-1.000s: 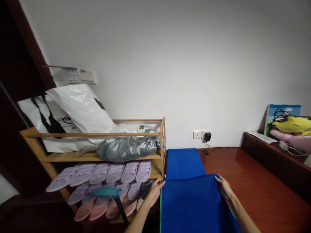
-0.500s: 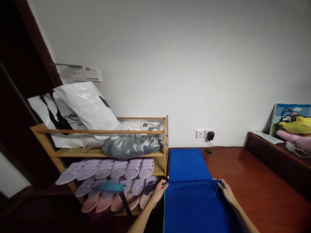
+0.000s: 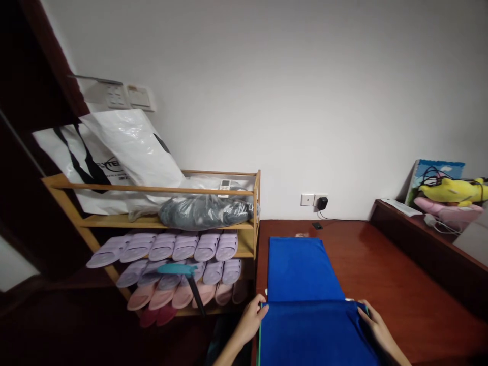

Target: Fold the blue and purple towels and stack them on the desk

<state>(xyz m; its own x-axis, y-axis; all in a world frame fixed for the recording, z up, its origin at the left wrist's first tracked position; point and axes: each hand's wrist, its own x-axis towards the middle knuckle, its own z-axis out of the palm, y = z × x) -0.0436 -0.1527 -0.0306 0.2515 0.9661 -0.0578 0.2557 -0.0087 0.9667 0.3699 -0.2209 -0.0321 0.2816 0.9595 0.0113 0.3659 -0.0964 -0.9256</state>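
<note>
A blue cloth (image 3: 310, 330) with green edging lies on the reddish-brown wooden table, and its far part (image 3: 301, 267) reaches flat toward the wall. Across its middle runs a straight fold line, its two ends pinched by my hands. My left hand (image 3: 253, 317) is closed on the left corner, thumb on top. At the right corner my right hand (image 3: 375, 325) is closed too, and the fabric creases beside its fingers. Small white tags show near both ends of the fold. The near end of the cloth runs out of view at the bottom.
Left of the table stands a wooden shoe rack (image 3: 168, 222) with lilac and pink slippers (image 3: 185, 245), white bags (image 3: 133, 147) and a remote control (image 3: 224, 188). A black plug (image 3: 322, 203) sits in the wall socket. On a raised ledge at right lies a yellow plush toy (image 3: 452, 191).
Both hands, still gripping the fold, have drawn the cloth toward me. Its far edge has come away from the wall, baring a strip of table. The camera view has shifted slightly.
</note>
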